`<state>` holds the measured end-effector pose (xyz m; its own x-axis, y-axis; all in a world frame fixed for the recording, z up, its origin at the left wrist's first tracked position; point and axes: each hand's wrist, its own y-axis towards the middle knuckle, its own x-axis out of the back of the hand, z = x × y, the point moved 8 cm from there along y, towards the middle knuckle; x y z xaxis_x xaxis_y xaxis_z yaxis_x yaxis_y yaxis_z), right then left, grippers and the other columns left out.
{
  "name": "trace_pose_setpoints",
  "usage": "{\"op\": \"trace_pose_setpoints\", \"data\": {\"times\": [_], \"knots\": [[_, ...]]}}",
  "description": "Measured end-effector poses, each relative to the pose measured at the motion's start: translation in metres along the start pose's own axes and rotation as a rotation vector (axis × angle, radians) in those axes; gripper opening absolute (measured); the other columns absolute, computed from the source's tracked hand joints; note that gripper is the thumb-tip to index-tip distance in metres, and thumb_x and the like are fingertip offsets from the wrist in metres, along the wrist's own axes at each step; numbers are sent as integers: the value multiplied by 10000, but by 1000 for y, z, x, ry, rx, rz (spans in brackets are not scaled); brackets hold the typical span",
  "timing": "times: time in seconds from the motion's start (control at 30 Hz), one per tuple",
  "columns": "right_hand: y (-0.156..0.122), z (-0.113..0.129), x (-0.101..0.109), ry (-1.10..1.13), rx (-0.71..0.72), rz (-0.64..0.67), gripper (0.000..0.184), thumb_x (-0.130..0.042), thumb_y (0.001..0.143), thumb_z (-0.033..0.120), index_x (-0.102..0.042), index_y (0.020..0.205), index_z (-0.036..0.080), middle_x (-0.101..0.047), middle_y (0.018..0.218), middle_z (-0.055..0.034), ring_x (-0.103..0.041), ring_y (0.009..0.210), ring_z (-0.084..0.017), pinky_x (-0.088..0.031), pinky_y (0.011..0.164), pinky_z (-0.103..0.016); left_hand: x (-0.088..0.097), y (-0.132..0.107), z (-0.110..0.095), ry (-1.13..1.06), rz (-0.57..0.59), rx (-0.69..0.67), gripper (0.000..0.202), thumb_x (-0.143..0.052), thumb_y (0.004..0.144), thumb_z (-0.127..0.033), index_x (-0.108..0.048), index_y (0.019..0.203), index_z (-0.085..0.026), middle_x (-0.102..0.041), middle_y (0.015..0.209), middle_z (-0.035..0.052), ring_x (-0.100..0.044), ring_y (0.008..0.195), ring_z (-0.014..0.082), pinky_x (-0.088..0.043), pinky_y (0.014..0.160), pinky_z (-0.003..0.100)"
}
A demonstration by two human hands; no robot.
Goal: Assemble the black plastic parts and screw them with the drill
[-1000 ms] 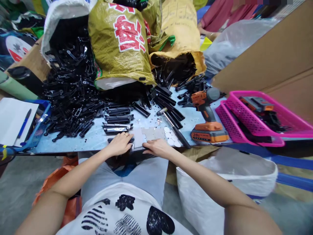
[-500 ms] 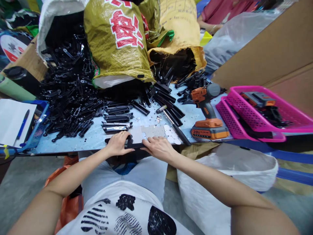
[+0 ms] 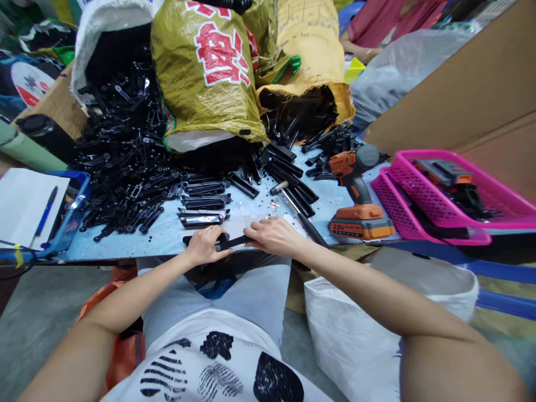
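Observation:
At the table's near edge, my left hand [image 3: 206,244] is closed around the left end of a long black part [image 3: 235,242], with the thumb along its near side. My right hand [image 3: 272,234] pinches the same part's right end. Both hands hide much of its shape. Beneath and behind them lies a pale flat plate [image 3: 238,225]. A hammer [image 3: 298,211] with a black handle rests just beyond my right hand. Several black assembled pieces [image 3: 205,216] lie in a stack beyond my left hand.
A heap of black parts [image 3: 129,162] covers the back left, by a gold sack [image 3: 209,84] and a yellow sack [image 3: 310,61]. To the right are a cordless drill [image 3: 355,190] and pink baskets [image 3: 452,218]. A white sack [image 3: 347,329] stands below. Another person's arm [image 3: 364,53] shows behind.
My right hand has moved slightly up and away from the table edge, and the black part's right end has risen with it. My left hand keeps its grip. The whole view has shifted slightly.

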<state>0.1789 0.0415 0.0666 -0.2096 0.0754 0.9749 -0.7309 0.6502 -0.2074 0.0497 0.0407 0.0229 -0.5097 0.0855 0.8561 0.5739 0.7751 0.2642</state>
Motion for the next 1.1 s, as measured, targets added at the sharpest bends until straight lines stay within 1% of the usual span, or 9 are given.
{"op": "trace_pose_setpoints", "data": {"times": [0.17, 0.3, 0.43, 0.53, 0.63, 0.7, 0.8, 0.9, 1.1], "knots": [[-8, -20, -38, 99, 16, -123, 309, -493, 902, 466, -590, 916, 173, -606, 909, -66, -538, 848, -186, -279, 699, -290, 1, 25, -16, 120, 81, -122, 604, -506, 806, -618, -503, 1179, -143, -583, 1147, 152, -520, 1093, 290, -435, 897, 419], [-15, -34, -64, 183, -28, -217, 329, -469, 914, 455, -613, 1000, 171, -606, 937, -76, -524, 865, -188, -287, 743, -307, 18, 106, 16, 208, 15, 86, 357, -375, 931, -331, -528, 1196, -147, -575, 1176, 126, -491, 1098, 253, -406, 911, 387], [-15, -33, -77, 275, -50, -232, 362, -463, 914, 460, -622, 1039, 160, -614, 916, -87, -532, 880, -188, -309, 759, -306, -14, 192, 43, 259, 178, 248, 331, -384, 902, -197, -576, 1170, -169, -589, 1154, 114, -485, 1078, 234, -406, 871, 349], [-17, -30, -79, 311, -70, -211, 374, -460, 912, 471, -620, 1055, 165, -618, 914, -85, -535, 896, -187, -326, 771, -305, -43, 229, 53, 276, 212, 368, 310, -488, 853, -228, -625, 1094, -89, -599, 1126, 185, -478, 1082, 286, -397, 855, 393], [-19, -50, -69, 301, -166, -231, 367, -413, 938, 446, -608, 1083, 172, -627, 960, -83, -528, 926, -189, -341, 795, -302, -66, 243, 62, 292, 247, 466, 251, -556, 792, -172, -671, 964, -31, -624, 1030, 245, -501, 1020, 326, -387, 816, 439], [-15, -86, -60, 249, -336, -277, 359, -350, 967, 379, -593, 1110, 157, -624, 1006, -98, -512, 957, -197, -344, 809, -296, -73, 245, 67, 301, 261, 461, 212, -556, 781, -130, -682, 924, -38, -641, 984, 238, -500, 1011, 318, -367, 831, 445], [6, -152, -52, 116, -589, -280, 333, -306, 964, 235, -574, 1140, 144, -609, 1060, -124, -480, 986, -220, -331, 797, -297, -73, 242, 66, 319, 255, 380, 207, -534, 787, -101, -679, 930, -64, -654, 967, 207, -472, 1051, 294, -333, 886, 429], [46, -194, -54, 41, -626, -182, 332, -316, 918, 111, -573, 1127, 115, -600, 1103, -156, -446, 1033, -238, -304, 788, -315, -66, 234, 64, 348, 222, 327, 281, -489, 812, -110, -630, 1048, -52, -617, 1077, 214, -458, 1070, 287, -339, 891, 421], [82, -204, -53, 30, -565, -112, 266, -376, 888, 98, -599, 1029, 61, -633, 1016, -176, -463, 1019, -233, -286, 817, -327, -67, 229, 51, 326, 263, 212, 242, -543, 803, -163, -650, 999, -69, -616, 1073, 184, -480, 1076, 280, -349, 921, 404]]}}
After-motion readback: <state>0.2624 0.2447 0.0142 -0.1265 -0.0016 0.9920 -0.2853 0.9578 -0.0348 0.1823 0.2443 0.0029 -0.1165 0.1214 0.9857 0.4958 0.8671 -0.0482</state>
